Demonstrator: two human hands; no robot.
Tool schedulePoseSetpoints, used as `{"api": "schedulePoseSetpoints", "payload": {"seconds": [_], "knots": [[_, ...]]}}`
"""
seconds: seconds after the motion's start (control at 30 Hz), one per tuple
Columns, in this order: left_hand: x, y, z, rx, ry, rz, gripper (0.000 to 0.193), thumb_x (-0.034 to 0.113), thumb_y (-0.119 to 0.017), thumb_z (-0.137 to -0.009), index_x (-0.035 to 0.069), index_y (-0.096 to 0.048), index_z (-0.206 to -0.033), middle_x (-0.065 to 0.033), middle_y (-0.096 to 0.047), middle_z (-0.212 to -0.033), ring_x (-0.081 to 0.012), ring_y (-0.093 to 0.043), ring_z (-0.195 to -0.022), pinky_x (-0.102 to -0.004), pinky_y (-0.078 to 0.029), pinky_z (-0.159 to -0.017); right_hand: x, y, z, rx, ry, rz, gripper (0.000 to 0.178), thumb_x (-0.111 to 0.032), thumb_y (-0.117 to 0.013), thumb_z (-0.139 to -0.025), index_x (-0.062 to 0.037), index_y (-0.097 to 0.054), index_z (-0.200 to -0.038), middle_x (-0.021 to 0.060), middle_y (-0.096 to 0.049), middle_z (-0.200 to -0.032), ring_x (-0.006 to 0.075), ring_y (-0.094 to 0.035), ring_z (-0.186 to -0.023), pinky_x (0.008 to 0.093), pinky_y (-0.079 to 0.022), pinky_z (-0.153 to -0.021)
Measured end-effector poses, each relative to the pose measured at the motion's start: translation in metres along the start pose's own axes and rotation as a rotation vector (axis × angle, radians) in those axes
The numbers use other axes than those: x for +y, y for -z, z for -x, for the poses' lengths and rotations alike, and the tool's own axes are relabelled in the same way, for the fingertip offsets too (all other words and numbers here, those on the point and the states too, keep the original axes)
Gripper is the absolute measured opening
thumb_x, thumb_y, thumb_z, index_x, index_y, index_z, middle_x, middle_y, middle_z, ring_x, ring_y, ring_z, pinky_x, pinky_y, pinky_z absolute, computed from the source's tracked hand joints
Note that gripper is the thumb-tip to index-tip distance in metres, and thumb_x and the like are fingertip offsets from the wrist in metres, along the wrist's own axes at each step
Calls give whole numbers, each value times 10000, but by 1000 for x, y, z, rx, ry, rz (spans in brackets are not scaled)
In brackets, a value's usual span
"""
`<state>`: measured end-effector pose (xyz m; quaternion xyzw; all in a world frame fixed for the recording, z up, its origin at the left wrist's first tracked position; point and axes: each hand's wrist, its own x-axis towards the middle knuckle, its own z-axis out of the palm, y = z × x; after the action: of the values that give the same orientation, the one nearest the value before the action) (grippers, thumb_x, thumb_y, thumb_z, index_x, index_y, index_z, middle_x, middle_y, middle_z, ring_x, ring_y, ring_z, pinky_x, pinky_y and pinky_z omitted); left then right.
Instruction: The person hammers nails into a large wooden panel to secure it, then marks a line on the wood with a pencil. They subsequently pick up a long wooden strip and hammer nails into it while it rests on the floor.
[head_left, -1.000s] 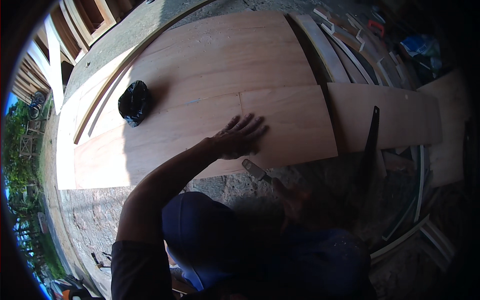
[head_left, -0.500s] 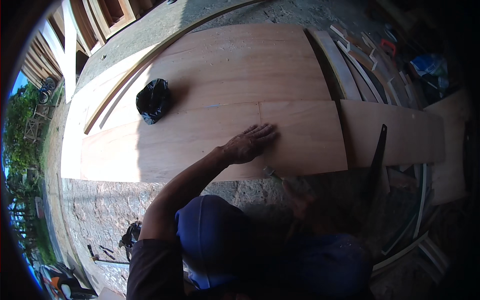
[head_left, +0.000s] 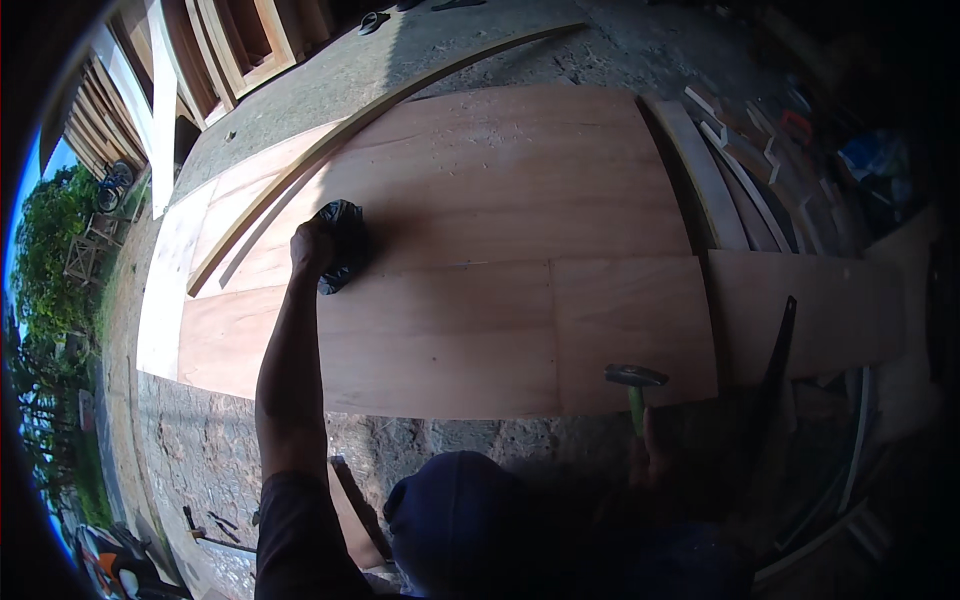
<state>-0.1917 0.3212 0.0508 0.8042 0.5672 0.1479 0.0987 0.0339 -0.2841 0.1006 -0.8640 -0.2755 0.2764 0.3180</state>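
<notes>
While the right hand (head_left: 650, 455) grips a green-handled hammer (head_left: 636, 376), the left hand (head_left: 309, 250) touches a black bag (head_left: 347, 243), its finger closure unclear.

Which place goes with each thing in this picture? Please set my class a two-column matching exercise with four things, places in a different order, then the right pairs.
Things
1. Hammer
2. Black plastic bag
3. Wooden strip
4. Saw

Places
A. Slanting over the far left part of the plywood
B. In the right hand
C. Farthest right of the four
D. At the left hand

Pairs: 1-B, 2-D, 3-A, 4-C
</notes>
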Motion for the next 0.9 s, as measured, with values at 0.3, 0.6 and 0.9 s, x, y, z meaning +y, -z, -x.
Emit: {"api": "schedulePoseSetpoints", "payload": {"seconds": [0.3, 0.6, 0.9], "knots": [[-2, -44, -6, -25, -138, -308, 299, 257, -537, -944, 32, -732, -976, -226, -722, -1027, -391, -696, -992, -520, -541, -860, 32, 13, 13, 103, -103, 73, 447, -193, -594, -976, -24, -564, -1389, 237, -665, -1197, 354, -667, -1091, 402, -522, -971], [-24, -42, -14, 120, -248, -235, 267, 199, -507, -933, 1, -676, -874, -237, -707, -898, -412, -690, -875, -524, -521, -764, 40, 31, 18, 271, -22, -149, 457, -176, -582, -989, -76, -535, -1433, 222, -613, -1341, 347, -573, -1283, 391, -445, -1088], [137, 12, 96, -13, -242, 323, 43, 60, -606, -867, 23, -591, -852, -78, -591, -702, -156, -517, -597, -324, -430, -577, 86, 29, 13, 349, 117, -328, 473, -87, -510, -1014, -37, -448, -1480, 254, -594, -1345, 379, -552, -1298, 404, -462, -1069]]}}
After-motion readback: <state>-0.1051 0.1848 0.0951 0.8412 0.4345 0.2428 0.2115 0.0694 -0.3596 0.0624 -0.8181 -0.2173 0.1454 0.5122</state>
